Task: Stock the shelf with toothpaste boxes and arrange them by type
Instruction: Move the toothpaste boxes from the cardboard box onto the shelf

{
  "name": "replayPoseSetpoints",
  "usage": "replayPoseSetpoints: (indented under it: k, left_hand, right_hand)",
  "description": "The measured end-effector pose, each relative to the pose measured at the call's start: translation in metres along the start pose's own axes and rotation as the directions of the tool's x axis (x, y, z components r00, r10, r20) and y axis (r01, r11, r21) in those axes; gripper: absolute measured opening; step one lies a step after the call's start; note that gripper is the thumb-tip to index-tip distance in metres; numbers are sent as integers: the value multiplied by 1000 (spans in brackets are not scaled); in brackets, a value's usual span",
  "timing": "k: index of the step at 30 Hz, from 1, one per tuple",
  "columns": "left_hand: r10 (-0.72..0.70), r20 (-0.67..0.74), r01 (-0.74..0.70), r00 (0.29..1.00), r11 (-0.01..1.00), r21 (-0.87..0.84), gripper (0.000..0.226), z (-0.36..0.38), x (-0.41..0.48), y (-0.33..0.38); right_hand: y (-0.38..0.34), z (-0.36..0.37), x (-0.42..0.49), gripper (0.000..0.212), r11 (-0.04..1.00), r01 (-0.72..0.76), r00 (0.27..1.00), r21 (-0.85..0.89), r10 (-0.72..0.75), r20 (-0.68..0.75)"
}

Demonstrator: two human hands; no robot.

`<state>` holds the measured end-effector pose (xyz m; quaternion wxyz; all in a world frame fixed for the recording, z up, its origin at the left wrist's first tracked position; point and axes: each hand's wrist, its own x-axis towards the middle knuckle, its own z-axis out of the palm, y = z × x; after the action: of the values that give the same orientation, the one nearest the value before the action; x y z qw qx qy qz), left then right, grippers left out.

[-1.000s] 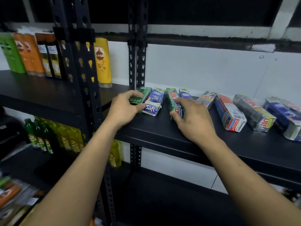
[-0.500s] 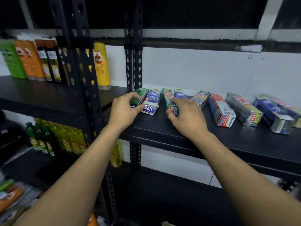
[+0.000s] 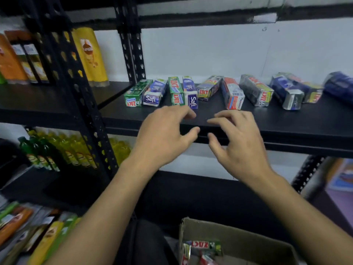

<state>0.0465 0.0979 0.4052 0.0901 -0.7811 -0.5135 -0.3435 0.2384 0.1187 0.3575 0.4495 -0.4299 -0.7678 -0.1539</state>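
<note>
Cardboard toothpaste boxes [image 3: 176, 88]: rowed on black metal shelf [image 3: 286, 119], just beyond fingertips [image 3: 191, 114].
Left hand [image 3: 164, 134]: loosely curled, empty.
Right hand [image 3: 240, 144]: loosely curled, empty.

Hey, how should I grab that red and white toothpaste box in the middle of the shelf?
Pinch its near end across the long sides, from the front with the right hand. The red and white box lies lengthwise, short end toward you, gaps beside it there.
</note>
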Motion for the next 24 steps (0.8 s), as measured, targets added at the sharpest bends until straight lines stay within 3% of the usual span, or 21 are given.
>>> replayPoseSetpoints:
  k: [8,12,17,21,24]
  left_hand:
    - [9,305,-23,952,999,42,29,114,-81,44]
    - [-50,510,32,859,998,45,26,184,-127,48]
    - [-94,767,19,634,994,106,25,258,-205,57]
    - [-103,882,54,460,995,88,37,300,-261,48]
    - [-119,950,171,290,983,71,40,324,-302,37]
  right_hand:
    - [40,-7,-154,23,967,-253,951,-9,250,179]
    - [65,10,-229,29,936,-338,842,-103,349,411]
    - [85,24,-316,36,866,-464,597,-188,462,656]
    - [93,29,-371,38,749,-607,305,-266,529,792]
    - [96,34,-407,38,664,-658,57,-356,515,855]
